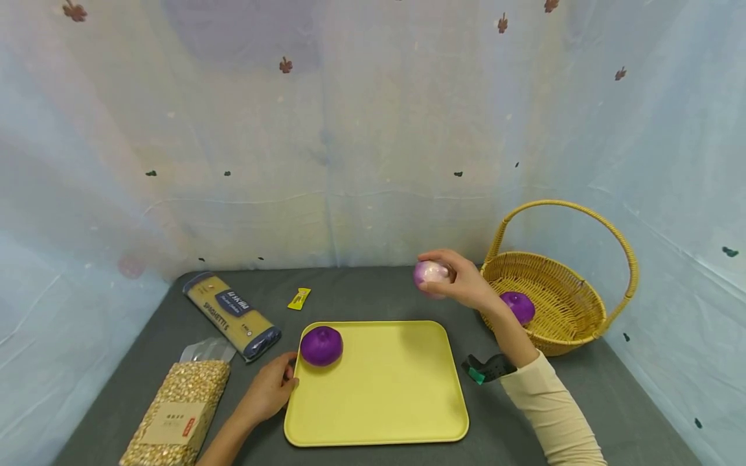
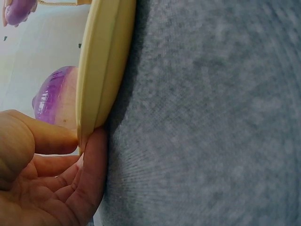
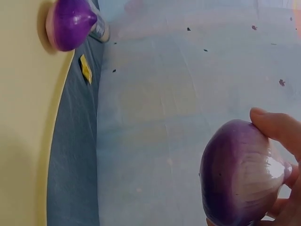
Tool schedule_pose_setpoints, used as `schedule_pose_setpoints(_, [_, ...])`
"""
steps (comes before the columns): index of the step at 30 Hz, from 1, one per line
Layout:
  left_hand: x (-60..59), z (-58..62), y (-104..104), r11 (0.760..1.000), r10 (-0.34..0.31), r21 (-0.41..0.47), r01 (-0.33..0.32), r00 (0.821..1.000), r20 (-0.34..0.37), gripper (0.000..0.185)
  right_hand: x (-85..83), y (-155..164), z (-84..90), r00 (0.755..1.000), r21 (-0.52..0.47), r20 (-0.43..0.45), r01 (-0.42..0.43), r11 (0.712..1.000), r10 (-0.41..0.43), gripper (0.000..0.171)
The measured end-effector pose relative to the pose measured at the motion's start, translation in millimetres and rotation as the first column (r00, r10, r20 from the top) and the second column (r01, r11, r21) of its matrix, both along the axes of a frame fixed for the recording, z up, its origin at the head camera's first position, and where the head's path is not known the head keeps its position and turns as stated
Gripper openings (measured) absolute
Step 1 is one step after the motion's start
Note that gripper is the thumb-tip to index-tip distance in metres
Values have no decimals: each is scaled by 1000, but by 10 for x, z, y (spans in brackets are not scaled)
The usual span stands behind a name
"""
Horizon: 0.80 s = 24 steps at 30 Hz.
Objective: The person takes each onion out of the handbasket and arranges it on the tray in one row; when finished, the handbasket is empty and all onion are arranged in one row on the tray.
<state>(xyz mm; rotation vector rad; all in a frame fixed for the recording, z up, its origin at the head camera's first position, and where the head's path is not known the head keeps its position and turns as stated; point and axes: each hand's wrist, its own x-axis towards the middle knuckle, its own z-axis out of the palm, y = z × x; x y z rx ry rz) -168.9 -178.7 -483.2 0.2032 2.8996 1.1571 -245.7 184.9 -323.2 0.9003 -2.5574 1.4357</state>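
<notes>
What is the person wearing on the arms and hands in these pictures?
Both hands are bare, with no gloves or rings in view. The right arm wears a long cream sleeve, and a black device with a green part is strapped at its wrist. The left forearm shows no sleeve where it enters the head view.

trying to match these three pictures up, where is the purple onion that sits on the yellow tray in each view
Head view: the onion on the tray sits at the tray's far left corner, just beyond the left hand.
Left wrist view: the same onion shows at left, partly hidden behind the tray's rim, above the thumb.
Right wrist view: it is at the top left corner.
Shared landmark: the yellow tray, seen edge-on in the left wrist view and along the left side in the right wrist view.
</notes>
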Motion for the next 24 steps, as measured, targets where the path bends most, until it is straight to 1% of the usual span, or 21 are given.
schedule_pose_setpoints(8, [-14, -27, -7, 1000, 7, -8, -7, 1000, -5, 41, 20, -163, -108, 998, -1, -2, -60, 998, 60, 48])
schedule_pose_setpoints(13, [-2, -18, -1, 1000, 5, 15, -5, 1000, 10, 42, 39, -262, -167, 996, 5, -5, -86, 996, 86, 48])
schedule_pose_setpoints(17, [-5, -17, 0, 1000, 4, 25, -5, 1000, 16, 42, 46, -331, -216, 996, 4, -12, -92, 996, 92, 48])
schedule_pose_setpoints(19, [-8, -20, -3, 1000, 2, 24, -2, 1000, 7, 42, 51, -363, -243, 995, -3, -7, -95, 995, 95, 48])
schedule_pose_setpoints(24, [0, -19, -6, 1000, -5, 23, 5, 1000, -11, 43, -50, -410, -478, 996, -3, 5, -90, 996, 90, 50])
